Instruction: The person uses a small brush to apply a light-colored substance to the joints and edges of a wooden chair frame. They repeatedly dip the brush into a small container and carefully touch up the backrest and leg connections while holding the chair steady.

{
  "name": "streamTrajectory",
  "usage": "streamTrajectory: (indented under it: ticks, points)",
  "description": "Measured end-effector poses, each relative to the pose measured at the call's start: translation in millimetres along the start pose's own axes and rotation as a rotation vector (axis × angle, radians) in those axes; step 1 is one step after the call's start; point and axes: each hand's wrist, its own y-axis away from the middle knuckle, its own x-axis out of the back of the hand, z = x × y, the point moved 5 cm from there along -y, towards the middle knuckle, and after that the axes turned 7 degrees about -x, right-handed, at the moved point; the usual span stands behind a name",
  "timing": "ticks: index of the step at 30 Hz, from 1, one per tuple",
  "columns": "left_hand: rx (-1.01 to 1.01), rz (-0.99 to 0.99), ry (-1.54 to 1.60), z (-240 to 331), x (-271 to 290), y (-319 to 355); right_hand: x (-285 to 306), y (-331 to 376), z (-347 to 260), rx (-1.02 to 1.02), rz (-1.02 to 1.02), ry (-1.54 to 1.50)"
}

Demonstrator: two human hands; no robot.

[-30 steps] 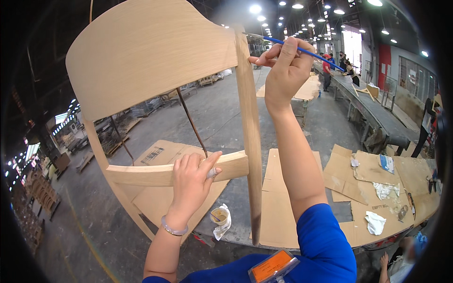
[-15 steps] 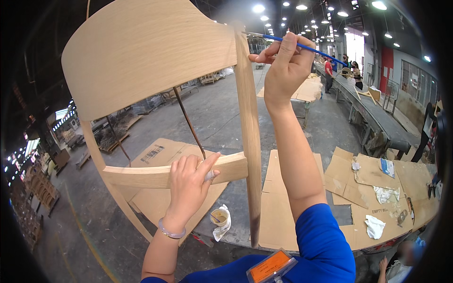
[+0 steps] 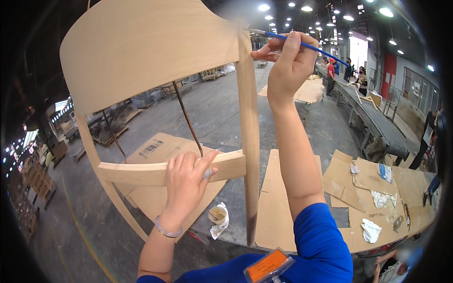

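Observation:
A pale wooden chair frame [image 3: 151, 52] stands before me, its broad curved backrest at the top and a cross rail [image 3: 132, 173] below. My left hand [image 3: 184, 184] is closed over that rail, and a small whitish object [image 3: 208, 173], too covered to name, shows by its thumb. Up at the right post [image 3: 249, 108], my right hand [image 3: 292, 66] pinches a thin blue paintbrush [image 3: 309, 46], a fingertip against the post. The brush's tip points left to the joint of post and backrest; a blur there hides whether it touches.
Below the rail, a small cup [image 3: 217, 215] sits on a white cloth [image 3: 219, 230]. Cardboard sheets [image 3: 273, 203] cover the table, with a crumpled white rag [image 3: 371, 231] at right. A long conveyor [image 3: 363, 113] and several people stand farther off; another person is at lower right.
The whole view has shifted slightly. Both hands keep nearly the same places on the chair, and the brush still points at the top of the right post.

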Motion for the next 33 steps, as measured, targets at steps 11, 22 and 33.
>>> streamTrajectory:
  ticks: [11,22,33]
  points:
    - [0.013,-0.001,-0.026,-2,10,6,-10,-1,2,0.028,-0.055,-0.004]
    - [0.015,0.007,-0.041,-5,15,10,-19,1,5,-0.002,-0.077,0.036]
    - [0.055,-0.016,-0.054,-11,19,14,-29,2,9,-0.012,-0.132,0.105]
